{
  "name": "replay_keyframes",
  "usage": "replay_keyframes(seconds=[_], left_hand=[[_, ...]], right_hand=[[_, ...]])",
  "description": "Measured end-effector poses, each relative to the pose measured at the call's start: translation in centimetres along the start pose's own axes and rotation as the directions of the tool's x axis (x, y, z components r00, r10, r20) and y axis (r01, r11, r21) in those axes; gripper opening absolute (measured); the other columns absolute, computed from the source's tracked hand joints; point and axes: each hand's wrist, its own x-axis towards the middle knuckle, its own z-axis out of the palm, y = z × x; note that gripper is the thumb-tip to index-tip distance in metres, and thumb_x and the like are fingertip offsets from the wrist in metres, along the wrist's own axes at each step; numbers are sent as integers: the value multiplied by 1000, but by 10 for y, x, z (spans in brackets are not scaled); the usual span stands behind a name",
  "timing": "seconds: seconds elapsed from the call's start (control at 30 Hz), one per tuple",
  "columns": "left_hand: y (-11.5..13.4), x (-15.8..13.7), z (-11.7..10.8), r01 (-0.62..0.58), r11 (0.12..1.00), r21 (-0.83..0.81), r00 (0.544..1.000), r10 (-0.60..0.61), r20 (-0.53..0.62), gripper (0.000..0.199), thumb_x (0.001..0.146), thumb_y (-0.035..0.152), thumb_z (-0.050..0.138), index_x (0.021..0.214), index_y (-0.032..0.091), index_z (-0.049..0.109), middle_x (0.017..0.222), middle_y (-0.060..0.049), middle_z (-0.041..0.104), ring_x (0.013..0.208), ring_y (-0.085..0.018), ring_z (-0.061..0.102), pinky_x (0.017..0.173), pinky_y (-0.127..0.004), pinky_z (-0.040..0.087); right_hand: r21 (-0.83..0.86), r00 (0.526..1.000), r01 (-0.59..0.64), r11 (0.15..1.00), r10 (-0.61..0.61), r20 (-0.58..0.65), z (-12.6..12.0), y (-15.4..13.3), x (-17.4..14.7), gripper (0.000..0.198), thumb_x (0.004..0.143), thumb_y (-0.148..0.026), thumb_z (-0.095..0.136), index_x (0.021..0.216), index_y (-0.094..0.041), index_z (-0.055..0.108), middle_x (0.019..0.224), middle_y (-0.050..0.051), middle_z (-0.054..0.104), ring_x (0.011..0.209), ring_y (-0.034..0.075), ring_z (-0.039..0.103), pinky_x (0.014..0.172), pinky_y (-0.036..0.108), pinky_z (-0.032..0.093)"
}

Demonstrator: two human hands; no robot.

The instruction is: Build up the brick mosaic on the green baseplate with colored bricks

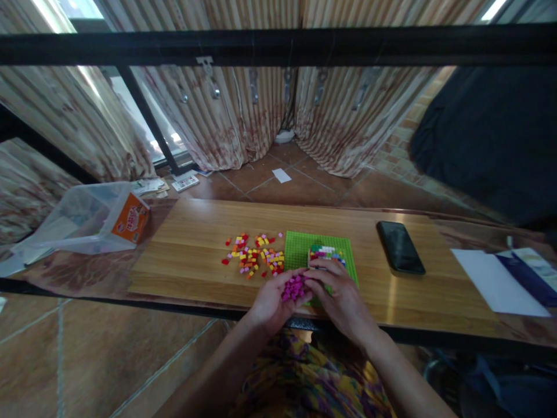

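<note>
My left hand (pixel 275 299) is cupped, palm up, around a heap of small magenta toy bricks (pixel 295 287) near the front edge of the table. Beside it my right hand (pixel 342 296) reaches in over the green baseplate (pixel 299 244), its fingers bent and close to the heap. Whether a brick sits between those fingertips is too small to make out. A low block built of multicoloured bricks (pixel 325 252) stands on the baseplate, its near side partly hidden by my right hand. Left of the plate lie loose red, orange, yellow and pink bricks (pixel 256 255).
A black phone (pixel 400 247) lies right of the baseplate on the wooden tabletop (pixel 187 249). White paper (pixel 496 281) is at the far right. A clear plastic bin (pixel 82 215) with an orange label stands at the left end. A dark metal bar (pixel 278 47) crosses above, before curtains.
</note>
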Motion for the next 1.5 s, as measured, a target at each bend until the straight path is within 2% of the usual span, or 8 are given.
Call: replay_keyframes(seconds=[0.1,0.23,0.57,0.7,0.93,1.27,1.43,1.5], left_hand=[[-1,1,-6,7,994,108,996,3,-93,16,77,19,55,84,10,67,77,-8,66,65,-11,60,61,-22,49],[-2,6,-16,14,980,198,990,14,-139,15,74,22,58,79,11,66,64,-2,58,47,-5,48,40,-16,31],[5,33,2,-125,935,332,985,157,-71,36,67,39,65,94,15,65,61,2,54,43,-3,38,41,-18,17],[0,42,8,-170,928,332,980,193,-38,37,66,43,65,92,15,65,58,2,54,42,-3,35,41,-18,15],[-5,47,11,-206,925,319,964,248,-98,32,66,38,65,88,15,65,56,3,51,40,-2,33,41,-19,13],[-10,50,12,-258,912,318,954,292,-64,28,69,37,62,85,14,64,54,4,49,38,-2,30,40,-20,12],[-11,50,11,-244,904,351,954,288,-80,31,68,42,64,81,13,65,53,4,49,38,-1,29,40,-19,14],[-11,50,12,-251,900,355,953,295,-75,33,68,43,64,81,13,65,53,4,48,38,-1,30,39,-18,14]], right_hand=[[1,994,-70,998,70,-83,-9,12,2,18,86,-33,53,95,-27,67,104,5,63,101,22,56,87,42,46],[-157,993,-71,985,55,-103,-21,25,15,24,89,-31,47,97,-25,68,104,7,63,98,23,56,86,43,45],[-383,998,41,923,-16,69,1,33,37,23,86,-22,47,93,-25,69,116,8,59,103,26,50,89,46,40],[-296,1000,-13,955,10,-10,2,32,37,20,84,-23,50,87,-25,70,114,7,61,104,25,51,88,45,41],[-47,961,-248,968,239,-137,5,34,42,10,76,-28,61,76,-24,71,108,5,62,100,23,55,88,43,44],[19,936,-339,941,339,-100,5,37,48,9,70,-30,64,74,-23,68,104,5,64,96,23,59,88,42,43],[131,846,-533,836,524,96,0,42,55,25,67,-35,65,87,-19,67,74,2,68,64,17,62,60,30,48],[131,819,-571,810,551,162,-1,44,58,27,66,-35,66,87,-18,67,69,2,67,61,16,61,56,27,47]])
